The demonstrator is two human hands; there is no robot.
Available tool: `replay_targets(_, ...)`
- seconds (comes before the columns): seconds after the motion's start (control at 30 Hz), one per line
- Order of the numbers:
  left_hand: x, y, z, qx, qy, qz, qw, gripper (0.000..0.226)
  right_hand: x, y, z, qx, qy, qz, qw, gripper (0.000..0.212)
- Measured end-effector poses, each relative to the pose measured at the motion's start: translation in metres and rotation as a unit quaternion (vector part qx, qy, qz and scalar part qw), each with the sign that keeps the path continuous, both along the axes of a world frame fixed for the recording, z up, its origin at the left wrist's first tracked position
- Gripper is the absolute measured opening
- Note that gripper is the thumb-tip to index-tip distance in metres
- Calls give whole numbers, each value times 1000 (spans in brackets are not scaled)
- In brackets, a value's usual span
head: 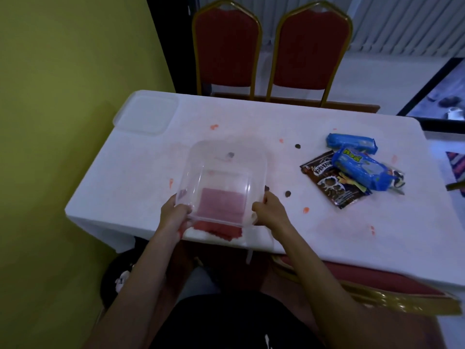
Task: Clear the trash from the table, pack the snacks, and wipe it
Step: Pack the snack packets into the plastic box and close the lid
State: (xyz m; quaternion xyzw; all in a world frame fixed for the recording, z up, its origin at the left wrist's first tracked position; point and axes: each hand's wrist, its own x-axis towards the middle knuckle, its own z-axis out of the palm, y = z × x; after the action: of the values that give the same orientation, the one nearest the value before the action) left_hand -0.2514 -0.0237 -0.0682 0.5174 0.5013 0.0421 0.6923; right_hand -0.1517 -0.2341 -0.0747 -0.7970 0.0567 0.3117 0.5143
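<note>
A clear plastic container (pixel 226 172) is held tilted above the near middle of the white table (pixel 251 122). My left hand (pixel 175 212) grips its near left rim and my right hand (pixel 270 210) grips its near right rim. Under it, at the table's front edge, lies a red cloth (pixel 221 229), partly seen through the plastic. The container's clear lid (pixel 147 113) lies at the far left corner. Two blue snack packs (pixel 352 143) (pixel 362 172) and a brown Koko Krunch sachet (pixel 332 185) lie in a heap at the right.
Orange smears (pixel 214 126) and dark round crumbs (pixel 298 146) dot the tablecloth. Two red chairs with gold frames (pixel 309 51) stand behind the table, and another red chair (pixel 377 280) is at my near right. A yellow-green wall (pixel 63 122) runs along the left.
</note>
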Motion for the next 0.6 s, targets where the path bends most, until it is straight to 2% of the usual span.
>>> replay_targets(0.17,-6,-14,-9,-8,21,-10,1000,48,-8,-9,-4,-45,1,13,999,11)
replay_targets(0.23,-6,-18,-15,34,48,-25,998,39,-10,-10,-6,-61,19,30,998,8)
replay_targets(0.37,-1,-19,-26,172,114,-81,975,45,-11,-8,-5,-94,34,59,993,19)
replay_targets(0.6,-1,-19,-30,189,119,-100,970,44,-8,3,-10,-172,9,76,982,28)
